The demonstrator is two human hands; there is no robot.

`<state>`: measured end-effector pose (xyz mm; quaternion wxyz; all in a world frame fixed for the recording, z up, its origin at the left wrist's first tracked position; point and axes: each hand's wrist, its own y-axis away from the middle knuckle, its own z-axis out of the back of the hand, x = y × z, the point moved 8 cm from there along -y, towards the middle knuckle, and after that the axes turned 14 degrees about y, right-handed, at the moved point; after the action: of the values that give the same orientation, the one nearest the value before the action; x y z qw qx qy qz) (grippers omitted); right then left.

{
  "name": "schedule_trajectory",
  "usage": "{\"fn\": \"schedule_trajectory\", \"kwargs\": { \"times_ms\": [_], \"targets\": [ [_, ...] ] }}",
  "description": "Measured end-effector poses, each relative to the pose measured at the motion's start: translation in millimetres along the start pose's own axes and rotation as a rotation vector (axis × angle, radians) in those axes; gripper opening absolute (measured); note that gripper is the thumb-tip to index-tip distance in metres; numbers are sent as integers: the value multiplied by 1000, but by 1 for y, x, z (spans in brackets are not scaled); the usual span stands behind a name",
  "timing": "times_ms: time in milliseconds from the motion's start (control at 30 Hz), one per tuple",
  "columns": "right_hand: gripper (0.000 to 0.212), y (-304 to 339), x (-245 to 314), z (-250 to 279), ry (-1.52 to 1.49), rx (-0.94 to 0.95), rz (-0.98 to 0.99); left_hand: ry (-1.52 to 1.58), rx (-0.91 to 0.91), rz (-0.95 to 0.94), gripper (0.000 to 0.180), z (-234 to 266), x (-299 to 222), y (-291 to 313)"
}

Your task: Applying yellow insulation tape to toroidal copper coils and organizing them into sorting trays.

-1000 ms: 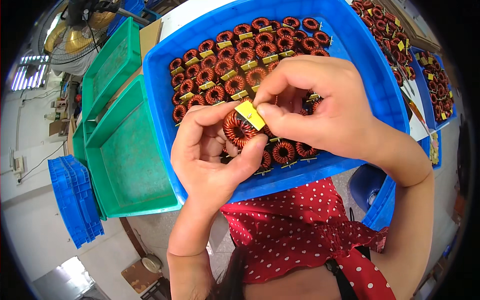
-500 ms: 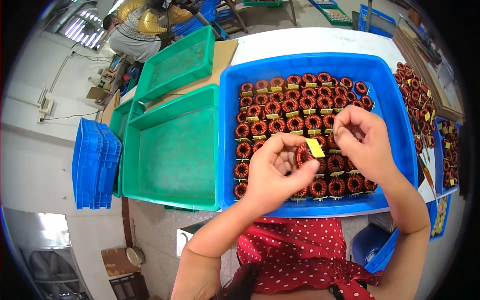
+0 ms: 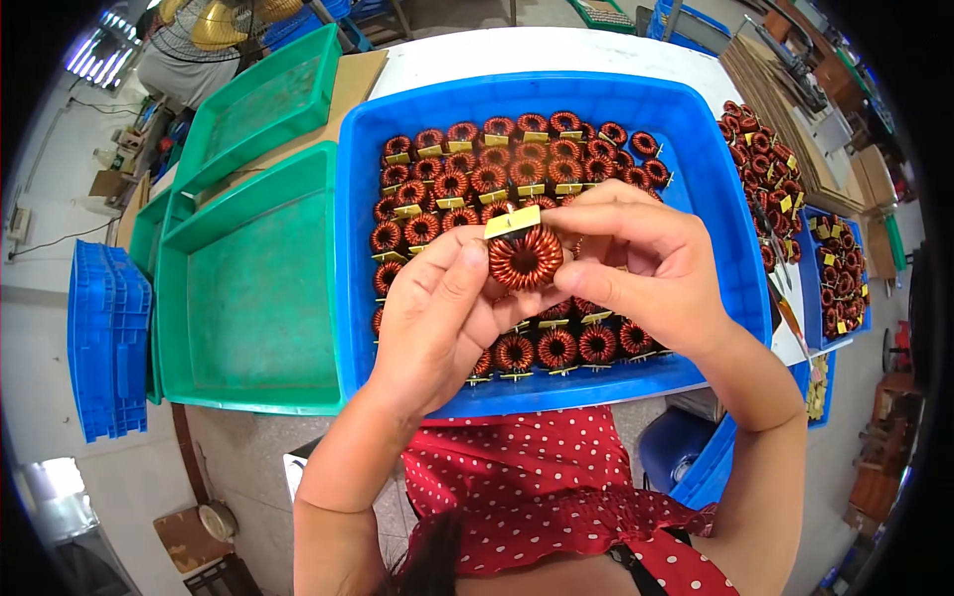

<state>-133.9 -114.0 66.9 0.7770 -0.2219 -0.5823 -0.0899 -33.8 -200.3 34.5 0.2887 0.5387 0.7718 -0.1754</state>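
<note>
A toroidal coil (image 3: 542, 262) of copper-red wire, with a yellow plate (image 3: 513, 221) along its upper edge, is held up between my two hands. My left hand (image 3: 422, 323) grips it from the left, thumb against the winding and fingers underneath. On the other side, my right hand (image 3: 661, 273) has thumb and forefinger closed at the coil's right edge and plate. Below them, a large blue tray (image 3: 517, 87) holds rows of similar coils with yellow plates. My hands hide the coils in the middle of those rows.
Left of the blue tray are green trays (image 3: 248, 389) and stacked blue crates (image 3: 107, 338). A heap of coils (image 3: 760, 164) lies to the right on the white table (image 3: 556, 50), near a smaller blue bin (image 3: 825, 336) of coils. A wire-caged fan (image 3: 214, 30) stands at the far left.
My right hand has come down and left to meet the coil, which now faces upward between both hands. The whole view has shifted, putting the trays further left.
</note>
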Motion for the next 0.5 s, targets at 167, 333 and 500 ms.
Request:
{"fn": "schedule_trajectory", "kwargs": {
  "times_ms": [167,333,500],
  "targets": [
    [34,3,0,1,-62,-23,8,-51,-44,-64,26,3,-2,4],
    [32,3,3,2,3,-66,114,-7,65,-42,17,0,-4,4],
    [33,6,13,2,100,-88,236,33,51,-88,20,-1,-2,5]
  ]
}}
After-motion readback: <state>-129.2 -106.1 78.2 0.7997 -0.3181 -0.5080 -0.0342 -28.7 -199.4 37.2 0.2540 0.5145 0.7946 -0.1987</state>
